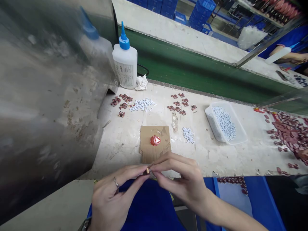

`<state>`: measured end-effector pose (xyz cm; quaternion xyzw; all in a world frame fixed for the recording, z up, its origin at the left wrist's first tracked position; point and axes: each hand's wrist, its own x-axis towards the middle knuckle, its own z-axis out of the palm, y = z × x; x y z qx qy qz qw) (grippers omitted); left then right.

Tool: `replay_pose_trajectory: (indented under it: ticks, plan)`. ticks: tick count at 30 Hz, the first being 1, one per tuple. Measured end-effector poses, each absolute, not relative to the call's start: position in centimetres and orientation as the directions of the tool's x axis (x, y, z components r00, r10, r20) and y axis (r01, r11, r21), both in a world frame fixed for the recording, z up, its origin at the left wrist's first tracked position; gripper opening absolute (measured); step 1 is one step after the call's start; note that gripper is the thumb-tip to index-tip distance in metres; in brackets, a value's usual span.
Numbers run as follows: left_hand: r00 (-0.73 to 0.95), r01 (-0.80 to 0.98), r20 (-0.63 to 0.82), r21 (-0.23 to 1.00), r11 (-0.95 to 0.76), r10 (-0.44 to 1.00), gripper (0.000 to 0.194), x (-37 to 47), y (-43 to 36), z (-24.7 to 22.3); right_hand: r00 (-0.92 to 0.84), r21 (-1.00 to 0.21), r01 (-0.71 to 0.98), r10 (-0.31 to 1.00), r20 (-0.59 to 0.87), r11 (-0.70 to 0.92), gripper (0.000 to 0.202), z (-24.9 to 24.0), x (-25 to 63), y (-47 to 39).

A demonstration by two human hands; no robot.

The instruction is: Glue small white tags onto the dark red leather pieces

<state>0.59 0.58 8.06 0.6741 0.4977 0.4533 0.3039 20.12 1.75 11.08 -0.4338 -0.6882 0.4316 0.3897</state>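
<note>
My left hand point(114, 195) pinches a small dark brown piece point(147, 171) between thumb and fingers at the table's front edge. From the right, my right hand point(184, 181) meets it, fingertips closed at the same piece, which is mostly covered by the fingers. Just beyond them a brown cardboard sheet point(146, 141) lies on the table with a red round item with white marks point(155, 140) on it. Behind are a pile of small white-blue pieces point(143, 104), a smaller pile point(188, 134), and groups of dark red-brown parts point(124, 105) point(177, 104).
A glue bottle point(126, 65) stands at the back left beside crumpled tissue point(141, 82) and a large metal housing point(53, 96). A clear tub point(237, 136) of small pieces sits right. Many brown parts point(290, 133) lie far right. Another person's arm point(286, 54) shows top right.
</note>
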Motion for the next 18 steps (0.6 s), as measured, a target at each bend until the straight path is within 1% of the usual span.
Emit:
replay_pose_trajectory:
  ticks: [2,3,6,8,9,14,16,18]
  plan:
    - [0.087,0.391,0.314,0.862,-0.322,0.946,0.019,0.58,0.40,7.89,-0.365,-0.883,0.327,0.907,0.211,0.337,0.016,11.11,20.18,1.63]
    - [0.071,0.384,0.301,0.872,-0.305,0.951,0.019,0.61,0.25,7.83,-0.383,-0.837,0.371,0.888,0.256,0.401,0.016,11.14,20.21,1.55]
    - [0.003,0.348,0.240,0.910,-0.226,0.971,0.021,0.85,-0.18,7.78,-0.464,-0.645,0.490,0.802,0.377,0.587,0.019,11.28,20.33,1.35]
    - [-0.015,0.334,0.229,0.919,-0.211,0.973,0.023,1.02,-0.23,7.85,-0.502,-0.561,0.515,0.759,0.415,0.648,0.020,11.40,20.41,1.32]
    - [-0.011,0.332,0.230,0.919,-0.213,0.973,0.024,1.08,-0.17,7.90,-0.510,-0.550,0.515,0.751,0.420,0.657,0.020,11.46,20.45,1.35]
    - [0.026,0.298,0.220,0.930,-0.217,0.975,0.022,1.04,0.43,8.21,-0.490,-0.605,0.503,0.780,0.388,0.617,0.019,11.69,20.66,1.70]
    - [0.030,0.274,0.207,0.939,-0.208,0.978,0.022,1.03,0.61,8.40,-0.464,-0.664,0.488,0.813,0.352,0.566,0.020,11.82,20.72,1.75]
    - [0.036,0.274,0.214,0.937,-0.215,0.976,0.021,1.11,0.76,8.61,-0.387,-0.756,0.460,0.872,0.300,0.465,0.022,11.95,20.75,1.72]
